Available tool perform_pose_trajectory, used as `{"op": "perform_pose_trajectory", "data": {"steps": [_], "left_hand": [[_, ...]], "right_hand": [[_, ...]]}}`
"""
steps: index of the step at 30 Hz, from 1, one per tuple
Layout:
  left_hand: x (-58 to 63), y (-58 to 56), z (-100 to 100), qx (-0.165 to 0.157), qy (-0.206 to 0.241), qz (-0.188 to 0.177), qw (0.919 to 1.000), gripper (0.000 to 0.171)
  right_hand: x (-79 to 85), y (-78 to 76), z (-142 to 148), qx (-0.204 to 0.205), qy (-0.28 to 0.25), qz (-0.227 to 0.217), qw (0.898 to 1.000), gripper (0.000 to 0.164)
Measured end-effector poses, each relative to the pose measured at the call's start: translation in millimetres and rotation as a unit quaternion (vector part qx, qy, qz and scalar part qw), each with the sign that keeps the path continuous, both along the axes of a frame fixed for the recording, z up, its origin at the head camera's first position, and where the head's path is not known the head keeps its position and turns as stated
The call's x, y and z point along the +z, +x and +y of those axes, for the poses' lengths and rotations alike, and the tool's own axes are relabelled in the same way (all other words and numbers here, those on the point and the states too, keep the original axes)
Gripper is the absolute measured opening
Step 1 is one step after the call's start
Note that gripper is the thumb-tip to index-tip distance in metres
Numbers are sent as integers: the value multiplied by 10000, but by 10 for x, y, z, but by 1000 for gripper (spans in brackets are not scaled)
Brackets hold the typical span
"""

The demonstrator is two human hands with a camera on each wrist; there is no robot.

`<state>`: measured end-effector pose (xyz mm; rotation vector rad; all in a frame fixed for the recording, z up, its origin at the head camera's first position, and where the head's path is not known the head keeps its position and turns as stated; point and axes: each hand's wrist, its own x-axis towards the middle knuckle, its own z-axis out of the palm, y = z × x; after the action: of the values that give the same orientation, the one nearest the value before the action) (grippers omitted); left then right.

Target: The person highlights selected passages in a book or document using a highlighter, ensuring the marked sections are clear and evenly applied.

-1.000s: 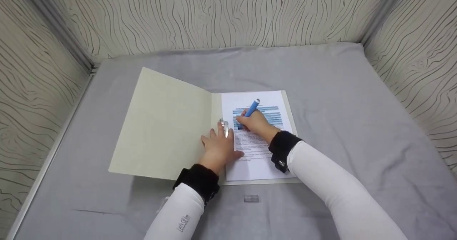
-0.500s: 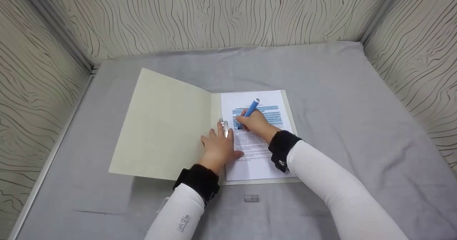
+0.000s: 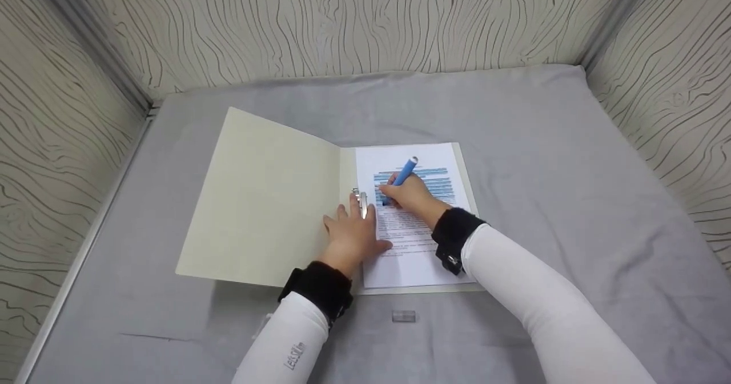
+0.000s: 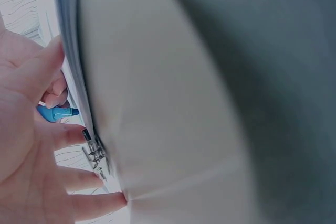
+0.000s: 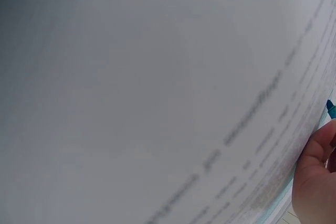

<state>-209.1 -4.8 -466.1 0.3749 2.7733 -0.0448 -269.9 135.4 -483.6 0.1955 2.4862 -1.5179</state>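
In the head view my right hand [image 3: 412,194] pinches a blue highlighter [image 3: 406,171], its tip down at the left side of the text. Under it lies a printed sheet [image 3: 400,272] with blue marking over its upper lines. My left hand [image 3: 351,235] rests with spread, straight fingers along the sheet's left edge, thumb on the paper and fingertips by the metal clip [image 3: 364,204]. The sheet lies in an open pale folder [image 3: 262,201], whose cover slants up on the left. In the left wrist view the highlighter's dark blue tip [image 4: 75,112] shows beyond my left thumb.
A small clear grey cap-like piece [image 3: 404,316] lies on the grey cloth [image 3: 531,121] in front of the folder. Wood-patterned panels [image 3: 354,24] stand at the back and both sides. Something pale shows partly behind my left sleeve [image 3: 291,338].
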Motion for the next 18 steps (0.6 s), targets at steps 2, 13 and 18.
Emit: {"op": "perform_pose_trajectory", "data": {"steps": [2, 13, 18], "left_hand": [[3, -2, 2, -1, 5, -20, 10000, 91], [8, -11, 3, 20, -1, -59, 10000, 91], [0, -10, 1, 34, 42, -75, 10000, 90]], "right_hand": [[3, -3, 4, -22, 3, -36, 10000, 20], [37, 11, 31, -35, -33, -95, 9999, 22], [34, 24, 52, -4, 33, 77, 10000, 21]]}}
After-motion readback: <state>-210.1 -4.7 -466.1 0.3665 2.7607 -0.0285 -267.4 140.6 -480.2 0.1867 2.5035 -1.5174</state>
